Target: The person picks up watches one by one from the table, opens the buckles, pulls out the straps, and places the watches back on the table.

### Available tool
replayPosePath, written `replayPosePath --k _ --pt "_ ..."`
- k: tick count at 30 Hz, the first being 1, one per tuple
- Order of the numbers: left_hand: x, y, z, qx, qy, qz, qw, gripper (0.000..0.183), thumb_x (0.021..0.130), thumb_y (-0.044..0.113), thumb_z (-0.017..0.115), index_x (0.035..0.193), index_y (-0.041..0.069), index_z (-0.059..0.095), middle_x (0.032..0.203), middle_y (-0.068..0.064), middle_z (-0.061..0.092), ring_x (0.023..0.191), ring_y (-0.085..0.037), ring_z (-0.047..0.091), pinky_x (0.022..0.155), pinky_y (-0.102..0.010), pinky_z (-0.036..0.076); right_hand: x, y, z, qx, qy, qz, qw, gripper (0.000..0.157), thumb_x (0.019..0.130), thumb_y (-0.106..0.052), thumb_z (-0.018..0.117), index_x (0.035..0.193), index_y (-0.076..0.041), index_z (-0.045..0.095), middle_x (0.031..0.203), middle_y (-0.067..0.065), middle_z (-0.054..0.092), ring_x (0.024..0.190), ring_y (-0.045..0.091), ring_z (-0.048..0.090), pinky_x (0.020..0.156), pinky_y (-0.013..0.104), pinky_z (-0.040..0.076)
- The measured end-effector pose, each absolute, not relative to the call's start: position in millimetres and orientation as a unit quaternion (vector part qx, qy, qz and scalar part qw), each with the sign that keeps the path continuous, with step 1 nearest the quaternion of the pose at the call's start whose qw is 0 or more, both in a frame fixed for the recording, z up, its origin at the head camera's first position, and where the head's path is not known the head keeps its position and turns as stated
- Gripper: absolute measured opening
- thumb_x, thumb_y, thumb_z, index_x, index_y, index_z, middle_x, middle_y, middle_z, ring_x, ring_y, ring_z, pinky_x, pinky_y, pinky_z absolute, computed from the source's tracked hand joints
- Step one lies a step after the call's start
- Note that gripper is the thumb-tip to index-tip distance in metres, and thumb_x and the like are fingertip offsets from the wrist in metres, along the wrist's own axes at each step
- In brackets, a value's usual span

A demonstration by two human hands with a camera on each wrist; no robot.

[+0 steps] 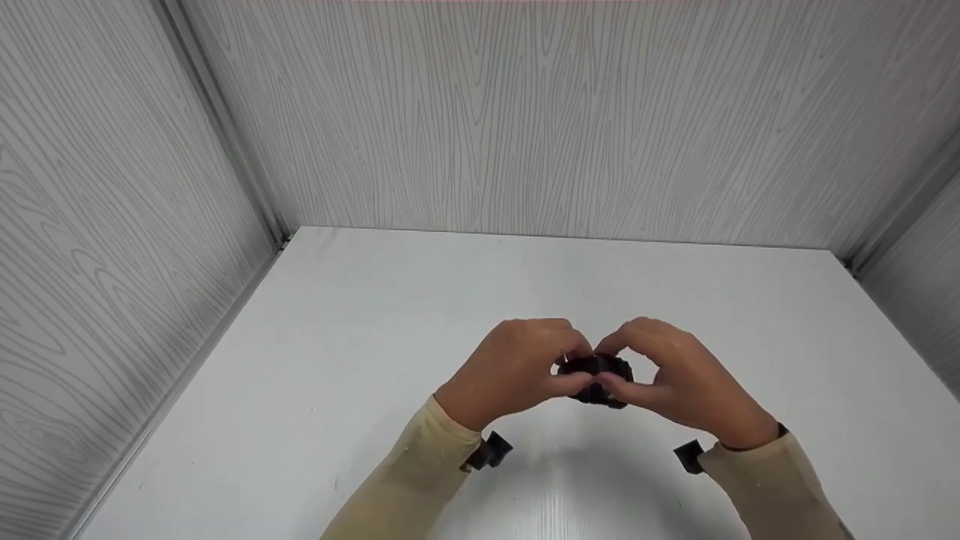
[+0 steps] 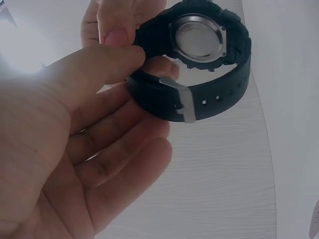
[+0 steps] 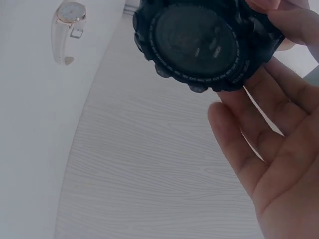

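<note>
A black digital wristwatch [image 1: 609,366] is held above the white table between both hands. My left hand [image 1: 517,367] pinches it from the left with thumb and fingers; my right hand [image 1: 686,379] does the same from the right, and their fingertips meet at the watch. In the left wrist view, the round metal case back [image 2: 198,39] shows, and the strap [image 2: 219,98] forms a loop through a metal buckle [image 2: 186,103]. The dark round dial [image 3: 195,40] shows in the right wrist view. The other fingers of each hand extend below the watch.
A white wristwatch [image 3: 70,15] with a rose-gold rim lies on a white surface in the right wrist view. Wood-grain panels [image 1: 480,112] wall the white table [image 1: 390,300] at the back and sides. Small black mounts [image 1: 491,450] sit at both wrists.
</note>
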State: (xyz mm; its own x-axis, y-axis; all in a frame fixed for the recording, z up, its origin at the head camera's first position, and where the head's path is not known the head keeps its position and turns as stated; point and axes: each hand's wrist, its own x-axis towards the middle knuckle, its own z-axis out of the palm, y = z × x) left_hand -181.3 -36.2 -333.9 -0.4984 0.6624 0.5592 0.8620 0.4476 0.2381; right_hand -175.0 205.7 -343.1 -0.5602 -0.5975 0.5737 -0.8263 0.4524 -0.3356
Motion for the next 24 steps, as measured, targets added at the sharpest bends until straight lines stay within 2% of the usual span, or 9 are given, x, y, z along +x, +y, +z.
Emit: replayPosePath --k 3,6,12,18,21,24 --pt "-182 -36 -332 -0.461 -0.819 -0.278 0.2 0.006 0.09 0.018 0.078 0.091 0.012 0.076 0.084 0.006 0.069 0.076 -0.004 0.061 0.066 -0.012 0.043 -175 206 -342 0.418 -0.832 0.305 0.202 0.027 0.087 -0.008 0.08 0.106 -0.023 0.07 0.104 -0.017 0.067 0.098 0.006 0.063 0.091 0.025 0.045" --pt "-182 -36 -331 -0.464 -0.812 -0.29 0.202 0.005 0.089 0.016 0.079 0.09 0.012 0.076 0.084 0.006 0.069 0.076 -0.003 0.06 0.066 -0.012 0.043 -174 206 -342 0.412 -0.833 0.309 0.202 0.031 0.085 -0.005 0.079 0.107 -0.023 0.069 0.104 -0.017 0.067 0.097 0.009 0.062 0.09 0.027 0.045" --pt "-181 -36 -331 -0.462 -0.811 -0.291 0.209 0.005 0.088 0.013 0.076 0.093 0.012 0.076 0.085 0.006 0.07 0.077 -0.003 0.061 0.066 -0.013 0.044 -173 206 -342 0.406 -0.833 0.334 0.174 0.031 0.087 -0.002 0.078 0.107 -0.024 0.069 0.101 -0.018 0.069 0.093 0.006 0.065 0.086 0.021 0.05" --pt "-182 -40 -330 -0.438 -0.82 -0.292 0.225 0.023 0.092 0.021 0.078 0.114 0.013 0.076 0.097 0.006 0.073 0.086 -0.005 0.063 0.075 -0.018 0.051 -173 211 -340 0.383 -0.815 0.377 0.218 0.032 0.085 0.007 0.077 0.108 -0.014 0.07 0.102 -0.006 0.071 0.092 0.01 0.066 0.086 0.019 0.048" --pt "-185 -43 -329 -0.415 -0.826 -0.312 0.22 0.023 0.092 0.025 0.08 0.112 0.015 0.076 0.1 0.007 0.074 0.089 -0.006 0.065 0.078 -0.02 0.052 -173 213 -337 0.355 -0.812 0.399 0.237 0.029 0.085 0.007 0.077 0.108 -0.008 0.07 0.1 -0.001 0.072 0.092 0.011 0.065 0.088 0.021 0.047" --pt "-186 -46 -328 -0.401 -0.824 -0.339 0.212 0.019 0.092 0.024 0.08 0.108 0.016 0.077 0.099 0.008 0.075 0.089 -0.006 0.066 0.078 -0.021 0.052 -173 213 -336 0.331 -0.819 0.407 0.234 0.029 0.086 0.005 0.077 0.111 -0.009 0.071 0.101 -0.003 0.073 0.097 0.011 0.067 0.091 0.027 0.046"
